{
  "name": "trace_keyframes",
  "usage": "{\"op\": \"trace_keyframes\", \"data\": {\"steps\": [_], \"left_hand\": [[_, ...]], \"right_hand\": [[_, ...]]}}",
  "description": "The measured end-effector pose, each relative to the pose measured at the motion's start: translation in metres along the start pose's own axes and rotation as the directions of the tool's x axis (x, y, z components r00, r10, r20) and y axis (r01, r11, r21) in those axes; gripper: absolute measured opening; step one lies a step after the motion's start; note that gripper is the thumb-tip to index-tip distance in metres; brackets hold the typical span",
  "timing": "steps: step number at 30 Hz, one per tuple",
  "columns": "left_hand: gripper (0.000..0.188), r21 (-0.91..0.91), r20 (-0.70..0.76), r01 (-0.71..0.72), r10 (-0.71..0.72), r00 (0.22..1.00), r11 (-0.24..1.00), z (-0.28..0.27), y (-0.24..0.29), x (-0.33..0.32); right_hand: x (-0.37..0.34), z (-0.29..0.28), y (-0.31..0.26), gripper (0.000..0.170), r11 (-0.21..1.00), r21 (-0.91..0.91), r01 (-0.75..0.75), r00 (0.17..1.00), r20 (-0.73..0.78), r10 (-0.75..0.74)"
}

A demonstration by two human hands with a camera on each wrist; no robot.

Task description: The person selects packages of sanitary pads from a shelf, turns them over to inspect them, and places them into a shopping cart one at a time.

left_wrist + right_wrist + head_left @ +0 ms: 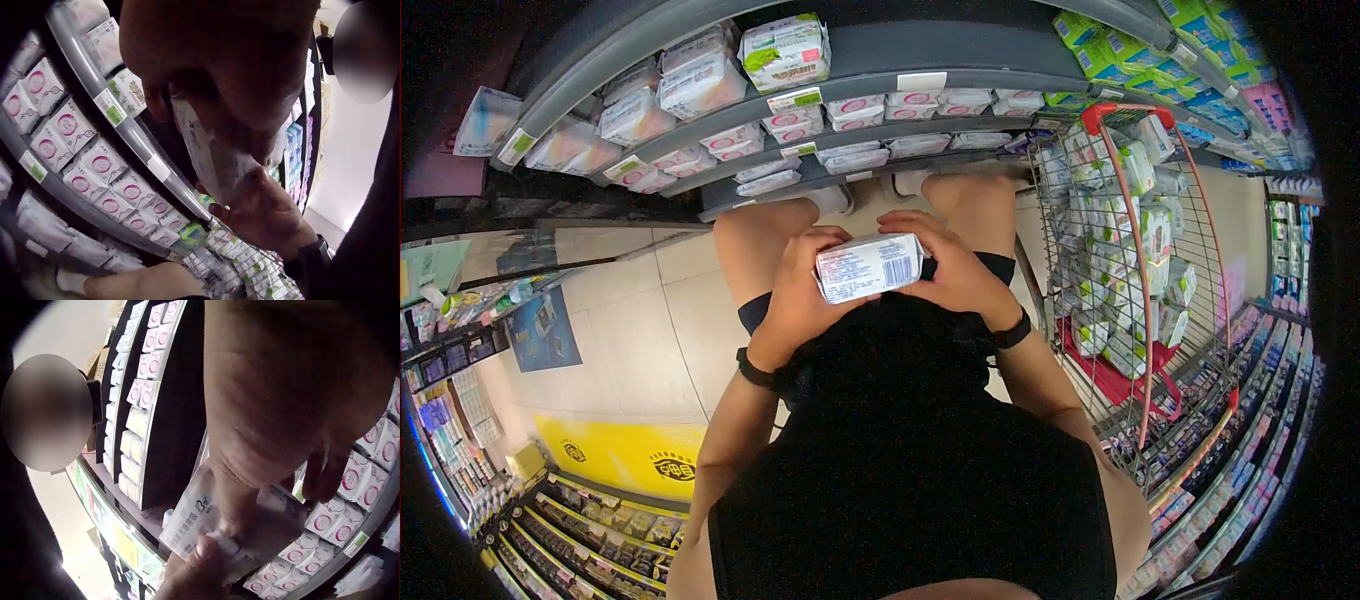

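Note:
Both hands hold one white package (870, 268) in front of the lap, its barcode side facing up in the head view. The left hand (798, 290) grips its left end with fingers curled over the far edge. At the right end, the right hand (956, 270) grips it the same way. In the left wrist view the package (209, 150) shows edge-on between the hands. Its printed face (197, 515) appears in the right wrist view, with both thumbs against it.
A shopping cart (1145, 230) filled with white-and-green packages stands at the right. Shelves (850, 88) with rows of white packs run across the front, a green-and-white pack (786, 52) on the top one. Lower right, more shelving (1260, 430) holds small goods.

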State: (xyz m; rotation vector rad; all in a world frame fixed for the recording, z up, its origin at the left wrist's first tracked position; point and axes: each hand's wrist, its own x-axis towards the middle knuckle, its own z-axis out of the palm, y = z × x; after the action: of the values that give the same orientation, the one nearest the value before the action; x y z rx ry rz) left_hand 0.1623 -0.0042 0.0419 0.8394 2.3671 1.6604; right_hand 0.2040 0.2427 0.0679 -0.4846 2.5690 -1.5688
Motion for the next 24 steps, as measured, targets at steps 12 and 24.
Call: {"op": "trace_keyframes", "data": {"steps": [12, 24], "left_hand": [[0.082, 0.099, -0.071, 0.036, -0.029, 0.997, 0.994, -0.008, 0.006, -0.001], [0.076, 0.033, 0.014, 0.084, -0.084, 0.996, 0.996, -0.014, 0.003, -0.001]], "right_hand": [[0.017, 0.001, 0.003, 0.061, 0.999, -0.038, 0.01, 1.0, -0.018, -0.011], [0.007, 0.009, 0.006, 0.053, 0.949, 0.269, -0.166, 0.983, -0.025, 0.179]]}}
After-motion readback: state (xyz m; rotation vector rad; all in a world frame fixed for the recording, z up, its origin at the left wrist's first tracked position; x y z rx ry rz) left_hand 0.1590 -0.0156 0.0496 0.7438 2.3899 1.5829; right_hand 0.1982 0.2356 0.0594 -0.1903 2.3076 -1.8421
